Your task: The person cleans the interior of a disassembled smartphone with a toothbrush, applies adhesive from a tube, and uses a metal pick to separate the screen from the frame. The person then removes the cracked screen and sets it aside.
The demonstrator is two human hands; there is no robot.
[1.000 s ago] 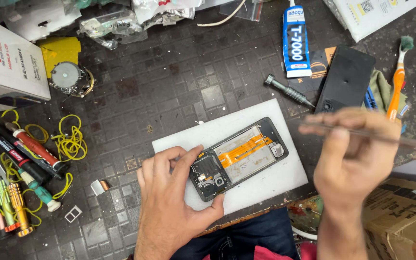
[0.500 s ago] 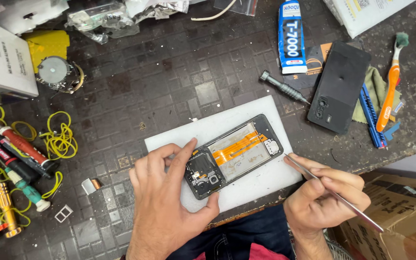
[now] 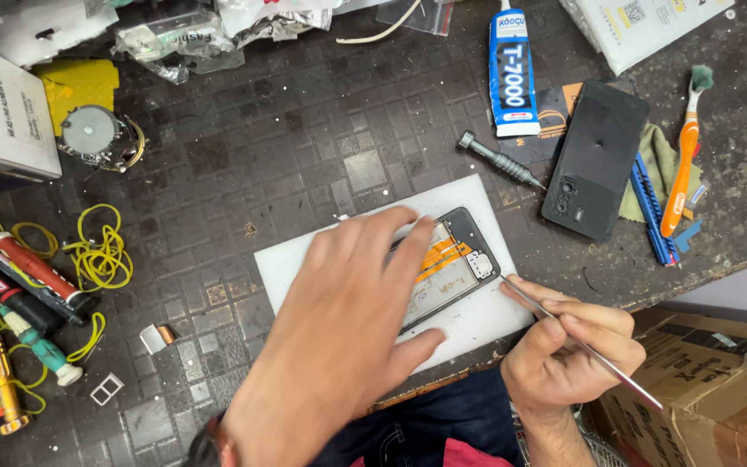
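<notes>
So the dark tiled workbench point(image 3: 304, 147) is taking up most of the view, cluttered all round. A white mat point(image 3: 477, 324) is lying near its front edge, and the opened phone point(image 3: 456, 264) is sitting on it with its back off, orange flex cable showing. Its long axis is running diagonally, the upper end pointing up and to the right, the lower end disappearing under the left hand point(image 3: 347, 320).

That left hand is lying flat and open, fingers spread over the lower half of the phone, pressing on it, not gripping anything. The right hand point(image 3: 568, 355) is curled closed around a thin metal pry tool point(image 3: 581, 342), holding it like a pen, tip sitting just beside the phone's right edge on the mat.

The phone's black back cover point(image 3: 594, 160) is lying well apart, upper right, next to a glue tube point(image 3: 512, 69) and a small screwdriver point(image 3: 499, 160).
</notes>
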